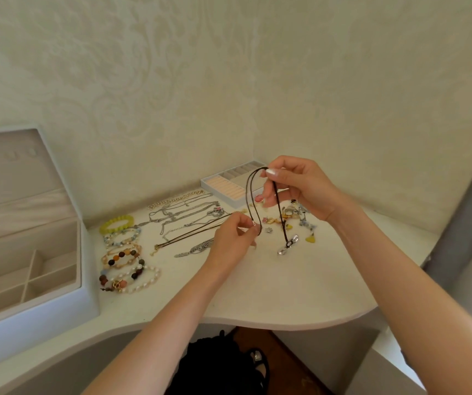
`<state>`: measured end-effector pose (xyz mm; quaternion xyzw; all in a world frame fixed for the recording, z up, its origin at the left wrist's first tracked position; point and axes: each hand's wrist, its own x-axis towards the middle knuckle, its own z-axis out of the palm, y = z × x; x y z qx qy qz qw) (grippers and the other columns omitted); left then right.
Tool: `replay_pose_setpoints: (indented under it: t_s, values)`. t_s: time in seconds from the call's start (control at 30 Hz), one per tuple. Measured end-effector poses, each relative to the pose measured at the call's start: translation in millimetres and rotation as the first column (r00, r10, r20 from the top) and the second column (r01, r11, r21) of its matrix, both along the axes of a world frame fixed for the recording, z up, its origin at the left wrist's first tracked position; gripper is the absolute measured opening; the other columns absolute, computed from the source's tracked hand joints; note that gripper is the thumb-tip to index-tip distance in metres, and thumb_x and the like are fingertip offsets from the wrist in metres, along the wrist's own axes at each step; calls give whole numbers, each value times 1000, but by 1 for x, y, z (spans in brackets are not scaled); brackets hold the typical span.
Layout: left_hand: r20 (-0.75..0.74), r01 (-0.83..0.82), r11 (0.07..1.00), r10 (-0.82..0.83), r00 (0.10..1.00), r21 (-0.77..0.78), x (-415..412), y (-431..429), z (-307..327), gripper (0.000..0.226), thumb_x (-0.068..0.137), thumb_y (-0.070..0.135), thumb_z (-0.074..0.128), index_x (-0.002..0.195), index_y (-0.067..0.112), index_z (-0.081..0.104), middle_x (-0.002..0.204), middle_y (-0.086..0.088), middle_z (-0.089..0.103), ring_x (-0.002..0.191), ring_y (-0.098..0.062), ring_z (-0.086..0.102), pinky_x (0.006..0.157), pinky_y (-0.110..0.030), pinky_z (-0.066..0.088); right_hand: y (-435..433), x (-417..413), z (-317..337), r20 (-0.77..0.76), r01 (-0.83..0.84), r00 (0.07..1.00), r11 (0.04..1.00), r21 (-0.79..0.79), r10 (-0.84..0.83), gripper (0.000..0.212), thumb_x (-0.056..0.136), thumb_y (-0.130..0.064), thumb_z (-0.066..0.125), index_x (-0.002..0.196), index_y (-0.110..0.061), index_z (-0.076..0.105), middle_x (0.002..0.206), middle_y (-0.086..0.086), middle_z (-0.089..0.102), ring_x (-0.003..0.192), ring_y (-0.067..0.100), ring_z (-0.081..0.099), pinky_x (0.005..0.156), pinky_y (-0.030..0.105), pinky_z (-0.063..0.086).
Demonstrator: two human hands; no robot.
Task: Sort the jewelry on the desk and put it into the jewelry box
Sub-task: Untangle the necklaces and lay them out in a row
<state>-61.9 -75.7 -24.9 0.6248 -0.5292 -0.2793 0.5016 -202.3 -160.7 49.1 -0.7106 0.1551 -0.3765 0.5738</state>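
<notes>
There is one jewelry box [89, 280], one ring tray [229, 187], one black cord necklace [287, 242] and one yellow bracelet [122, 218].

- Right hand [300, 189] raised above the desk [271, 289], thumb and forefinger pinching the top of a black cord necklace [248, 192].
- Left hand [229, 238] lower, fingertips pinching the cord's small metal end.
- Cord hangs in a loop between both hands; silver pendant [289, 244] dangles at its lowest point, possibly touching the desk, which the view does not settle.
- Jewelry box [86, 266] at far left, lid upright, divided compartments visible.
- Beaded bracelets [123, 260] in a column beside the box; yellow-green bracelet [116, 223] at the top.
- Silver chains [183, 215] spread mid-desk.
- Ring tray [214, 193] by the wall, behind the right hand.
</notes>
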Motion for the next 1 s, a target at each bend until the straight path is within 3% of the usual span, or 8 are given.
replay_pose_setpoints:
  t_s: [0.13,0.33,0.47,0.63,0.7,0.8,0.83,1.0]
  values:
    - [-302,261,965,-241,922,27,-3,10,13,9,97,8,45,89,8,40,98,-7,72,57,-18,63,50,-23,46,7,13,2,-38,13,999,999,-42,-14,9,89,-10,59,88,-1,60,67,10,68,62,26,64,60,37,56]
    - [-356,416,903,-357,864,104,-1,20,13,6,98,3,39,93,7,40,100,-21,70,83,-30,70,66,-29,56,14,27,0,-62,55,996,995,-82,-61,7,88,-2,61,81,-3,63,58,8,63,46,17,53,46,26,47]
    - [-357,384,911,-312,880,149,2,22,10,10,97,2,44,88,7,42,96,-25,68,74,-22,71,65,-27,58,14,29,6,-29,107,993,989,-106,-110,5,84,-4,65,80,-5,67,54,4,60,46,17,48,46,29,34]
    - [-268,287,944,-238,934,164,8,19,8,17,95,1,48,80,8,42,85,-16,69,68,-17,68,64,-28,58,14,26,16,15,135,991,983,-125,-134,11,85,1,63,82,-7,68,54,2,59,45,12,50,46,21,42]
    - [-235,254,952,-210,949,171,14,21,8,19,92,-2,50,78,8,43,85,-16,69,66,-16,67,63,-27,58,13,24,12,-10,147,989,979,-142,-150,12,86,2,61,86,-8,69,57,2,60,51,15,52,52,28,48]
    - [-175,167,968,-135,975,188,24,32,5,17,88,-3,56,77,6,47,83,-12,71,59,-9,65,54,-19,53,8,20,3,-68,177,980,972,-153,-189,17,87,4,60,89,-9,70,66,11,62,65,28,59,73,51,52]
    - [-136,119,973,-94,986,195,27,37,3,16,87,-1,59,77,7,49,83,-11,72,54,-6,62,49,-16,48,6,19,0,-89,194,974,968,-160,-210,18,87,4,60,89,-10,71,69,14,63,69,32,61,75,51,52]
    - [-9,-81,978,84,996,194,52,57,-3,16,83,3,64,73,11,54,79,-4,73,43,-1,48,43,-15,34,-1,18,-18,-260,225,924,948,-226,-281,21,85,3,64,82,-16,72,66,5,67,58,8,63,61,21,54]
